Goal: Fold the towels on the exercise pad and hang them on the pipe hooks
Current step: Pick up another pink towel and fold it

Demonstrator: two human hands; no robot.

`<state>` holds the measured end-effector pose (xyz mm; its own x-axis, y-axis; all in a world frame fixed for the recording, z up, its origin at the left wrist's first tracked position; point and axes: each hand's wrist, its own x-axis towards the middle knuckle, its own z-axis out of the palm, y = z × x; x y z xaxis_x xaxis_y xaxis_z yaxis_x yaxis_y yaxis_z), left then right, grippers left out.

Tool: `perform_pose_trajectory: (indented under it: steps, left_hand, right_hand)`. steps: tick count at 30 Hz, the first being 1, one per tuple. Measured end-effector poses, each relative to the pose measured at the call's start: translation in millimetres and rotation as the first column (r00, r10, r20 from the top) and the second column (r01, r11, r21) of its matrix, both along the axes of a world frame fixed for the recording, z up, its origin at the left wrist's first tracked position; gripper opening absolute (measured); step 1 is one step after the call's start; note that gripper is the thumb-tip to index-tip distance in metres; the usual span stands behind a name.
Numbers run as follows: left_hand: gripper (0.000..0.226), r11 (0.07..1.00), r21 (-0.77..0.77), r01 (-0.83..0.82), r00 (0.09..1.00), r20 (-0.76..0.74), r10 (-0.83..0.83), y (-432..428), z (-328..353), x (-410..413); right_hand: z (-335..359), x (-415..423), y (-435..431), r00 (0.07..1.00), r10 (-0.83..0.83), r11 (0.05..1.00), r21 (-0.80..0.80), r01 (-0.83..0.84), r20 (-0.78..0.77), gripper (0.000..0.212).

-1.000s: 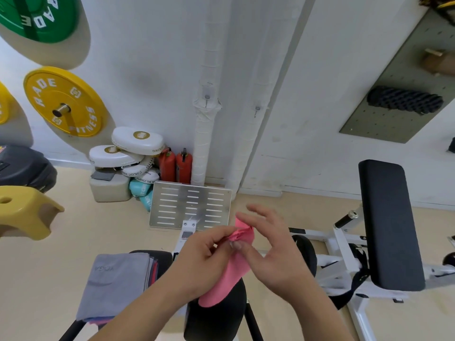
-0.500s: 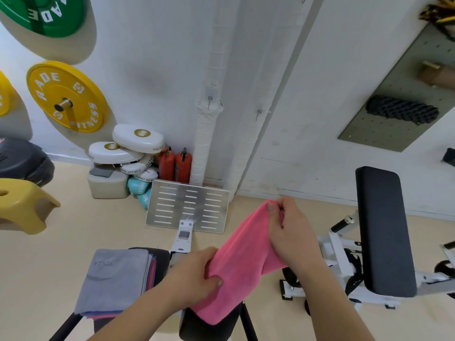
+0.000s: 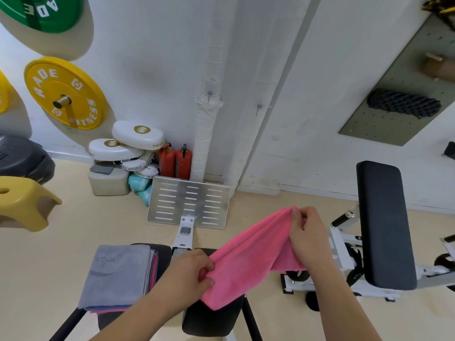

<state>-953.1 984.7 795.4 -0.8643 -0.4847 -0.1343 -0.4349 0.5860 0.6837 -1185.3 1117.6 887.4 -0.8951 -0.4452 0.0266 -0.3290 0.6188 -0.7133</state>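
Above the black exercise pad [image 3: 211, 321] at the bottom centre of the view, a person holds a pink towel [image 3: 253, 257] stretched in the air between two bare hands. The left hand [image 3: 187, 274] pinches the towel's lower end between thumb and curled fingers, while the right hand [image 3: 307, 239], raised higher and to the right, has its fingers curled round the upper end. The cloth sags between them, and its lowest corner hangs over the pad; whether it touches cannot be told. Just left, a flat stack of towels [image 3: 118, 274], grey on top with pink edges showing beneath, lies on a second dark pad [image 3: 163, 257]. On the white wrapped pipes [image 3: 204, 143] against the far wall, two small hooks [image 3: 209, 94] are bare. Judging from this, the pink towel is mid-fold, the stack looks folded, and no hanging has begun.
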Motion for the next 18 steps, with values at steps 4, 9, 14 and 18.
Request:
perform_pose_trajectory:
  steps: [4,9,14,18]
  left_hand:
    - [0.019,0.988,0.099,-0.115,0.993,-0.007,0.117,2,0,-1]
    - [0.016,0.816,0.476,-0.328,0.915,-0.053,0.399,-9,9,3]
    - [0.015,0.686,0.601,-0.409,0.84,-0.044,0.54,-19,0,5]
    - [0.021,0.583,0.661,-0.472,0.844,0.146,0.517,-25,-14,11]
  right_hand:
    - [1,0,3,1.0,-0.017,0.998,-0.061,0.016,-0.022,0.019]
    - [-7,-11,19,0.997,-0.081,0.996,-0.032,0.082,0.009,0.021]
    - [-28,-2,33,0.989,-0.122,0.992,0.003,0.123,0.08,0.019]
    - [-44,13,37,0.981,-0.115,0.993,0.018,0.114,0.155,0.019]
